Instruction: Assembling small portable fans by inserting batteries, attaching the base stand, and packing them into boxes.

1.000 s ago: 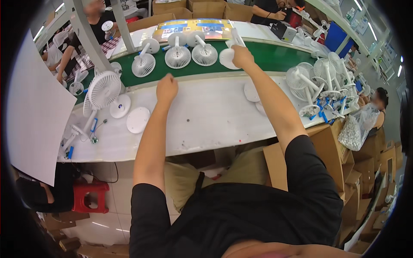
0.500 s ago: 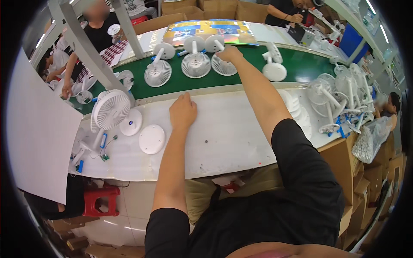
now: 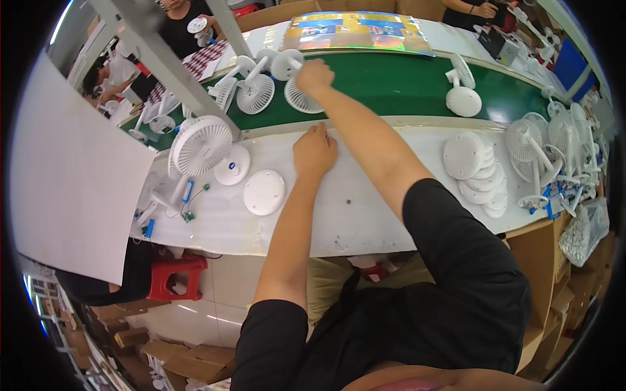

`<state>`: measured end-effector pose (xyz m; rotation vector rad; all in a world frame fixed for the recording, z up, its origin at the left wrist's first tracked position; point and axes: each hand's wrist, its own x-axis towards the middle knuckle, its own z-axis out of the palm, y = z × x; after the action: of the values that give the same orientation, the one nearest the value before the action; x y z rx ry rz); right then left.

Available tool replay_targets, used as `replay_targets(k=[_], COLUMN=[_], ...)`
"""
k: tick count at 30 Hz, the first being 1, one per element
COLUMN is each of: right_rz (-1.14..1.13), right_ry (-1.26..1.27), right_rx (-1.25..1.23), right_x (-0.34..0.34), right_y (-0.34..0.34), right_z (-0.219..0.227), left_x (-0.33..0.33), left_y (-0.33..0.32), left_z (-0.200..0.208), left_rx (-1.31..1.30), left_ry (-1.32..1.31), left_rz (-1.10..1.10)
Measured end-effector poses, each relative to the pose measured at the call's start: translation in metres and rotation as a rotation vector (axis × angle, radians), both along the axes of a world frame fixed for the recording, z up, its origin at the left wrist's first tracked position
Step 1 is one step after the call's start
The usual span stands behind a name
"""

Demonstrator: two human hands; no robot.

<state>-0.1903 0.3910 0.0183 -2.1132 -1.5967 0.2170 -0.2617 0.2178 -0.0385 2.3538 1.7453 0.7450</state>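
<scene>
A white plastic fan with a round ribbed cage (image 3: 300,99) lies on the flat green belt (image 3: 391,88). The left hand (image 3: 315,151), loosely curled, meets the white worktop's (image 3: 375,221) far edge, contents unclear; the right hand (image 3: 316,77) curls over the fan's stem, grip hidden. Rightward, wide belt separates a second white fan (image 3: 463,101).

The fans (image 3: 300,100) look smooth plastic, the patterned sheet (image 3: 355,32) glossy.
</scene>
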Motion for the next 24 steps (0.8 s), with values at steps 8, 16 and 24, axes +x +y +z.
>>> replay_targets(k=[8,16,24], right_rz=[0.072,0.42,0.553], right_ry=[-0.055,0.569,1.095], right_rx=[0.003,0.335,0.084], right_x=[0.148,0.197,0.15], right_y=[-0.079,-0.223,-0.335], right_z=[0.05,0.072,0.038], left_x=[-0.001,-0.047,-0.033], left_y=[-0.005,0.006,-0.174], left_z=[0.002,0.003,0.175], left_rx=[-0.057,-0.112,-0.375], left_ry=[0.017,-1.088,-1.28], left_rz=[0.014,0.066,-0.596])
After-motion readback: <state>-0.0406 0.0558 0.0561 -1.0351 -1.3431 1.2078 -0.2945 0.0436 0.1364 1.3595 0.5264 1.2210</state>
